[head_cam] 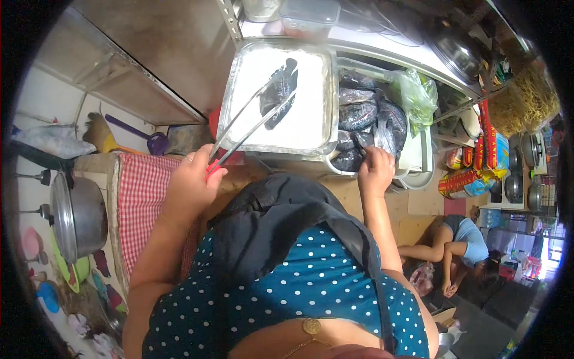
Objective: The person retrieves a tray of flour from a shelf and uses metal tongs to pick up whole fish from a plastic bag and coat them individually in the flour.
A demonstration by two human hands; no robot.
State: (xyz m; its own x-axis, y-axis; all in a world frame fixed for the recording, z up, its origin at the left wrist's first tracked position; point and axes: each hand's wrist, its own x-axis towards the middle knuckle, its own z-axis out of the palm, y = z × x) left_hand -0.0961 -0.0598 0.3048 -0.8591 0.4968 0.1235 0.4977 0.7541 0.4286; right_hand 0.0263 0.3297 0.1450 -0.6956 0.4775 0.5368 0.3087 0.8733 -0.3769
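My left hand (193,181) grips red-handled metal tongs (244,148). Their two long arms reach over a rectangular metal tray (228,96) whose bottom is covered in a white layer that looks like flour. One dark whole fish (279,96) lies on the white, between the tips of the tongs. To the right of the tray, a plastic tub (334,167) holds several more dark, scaly fish (357,115). My right hand (376,170) is at the tub's near rim, its fingers closed on a fish (364,142) whose gripped part is mostly hidden.
A clear bag of green vegetables (417,101) rests on the tub's far right corner. Behind runs a metal-edged shelf with a lidded plastic container (309,15). At left are a checkered cloth (145,193) and a lidded pot (80,215). A person (466,247) crouches at lower right.
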